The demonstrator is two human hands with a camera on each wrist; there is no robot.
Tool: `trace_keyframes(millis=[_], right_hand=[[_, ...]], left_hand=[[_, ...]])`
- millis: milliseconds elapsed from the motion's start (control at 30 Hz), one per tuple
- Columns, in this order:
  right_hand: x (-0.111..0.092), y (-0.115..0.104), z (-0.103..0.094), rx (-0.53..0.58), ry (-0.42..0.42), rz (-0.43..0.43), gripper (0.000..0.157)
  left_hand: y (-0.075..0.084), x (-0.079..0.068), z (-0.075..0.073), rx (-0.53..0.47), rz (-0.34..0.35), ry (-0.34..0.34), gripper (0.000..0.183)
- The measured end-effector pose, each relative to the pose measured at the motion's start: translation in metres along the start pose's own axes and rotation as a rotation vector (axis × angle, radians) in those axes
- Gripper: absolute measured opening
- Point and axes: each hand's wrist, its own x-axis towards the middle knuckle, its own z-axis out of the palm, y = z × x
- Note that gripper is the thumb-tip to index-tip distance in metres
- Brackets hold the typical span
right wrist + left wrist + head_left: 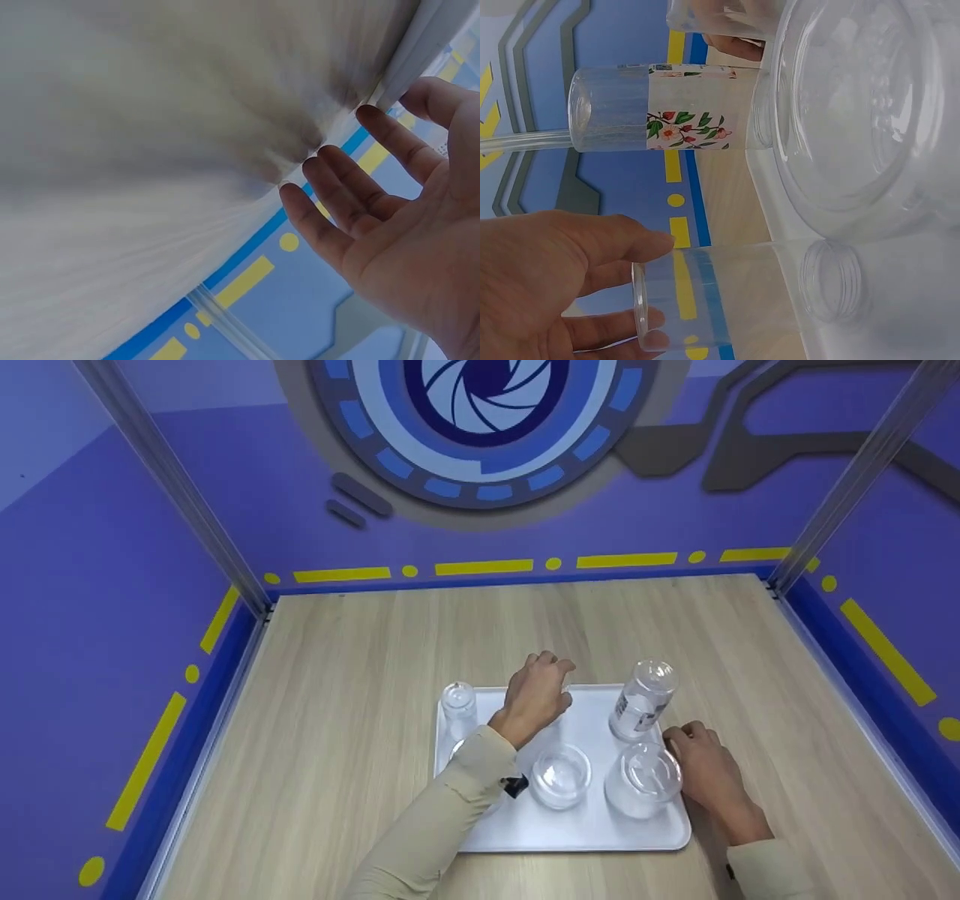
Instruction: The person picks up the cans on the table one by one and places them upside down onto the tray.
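Observation:
My left hand (536, 697) is over the far part of a white tray (592, 836). In the left wrist view its thumb and fingers grip the upper end of a clear plastic jar (735, 292), whose threaded mouth is down at the tray. The head view mostly hides this jar behind the hand. My right hand (705, 769) rests beside the tray's right edge, fingers (322, 217) loosely bent and fingertips on the table. Its thumb is by the tray's side. Closest to it stands a wide clear jar (643, 784).
An upside-down clear bottle with a floral label (641, 705) stands at the tray's far right. A low round jar (561, 776) is at the middle, and a small clear bottle (459, 709) at the far left. The left sleeve (450, 810) partly covers another clear container. Purple walls surround the wooden table (360, 660).

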Motion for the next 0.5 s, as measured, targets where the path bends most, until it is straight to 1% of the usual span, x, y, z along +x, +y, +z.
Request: trace_keyframes(millis=[100,300,367,500], right_hand=[[0.001,0.0,-0.002,0.011,-0.012,0.01,0.021],[0.002,0.0,-0.007,0.033,-0.03,0.049,0.022],[0.004,-0.001,-0.01,0.043,-0.041,0.081,0.026],[0.008,-0.001,-0.019,0.071,-0.043,0.139,0.038]], left_hand=[[0.0,-0.001,0.0,-0.008,-0.013,0.005,0.045],[0.0,-0.005,-0.002,-0.01,-0.065,0.002,0.05],[0.0,-0.006,-0.004,-0.006,-0.073,0.008,0.051],[0.0,-0.01,-0.011,0.006,-0.058,0.038,0.053]])
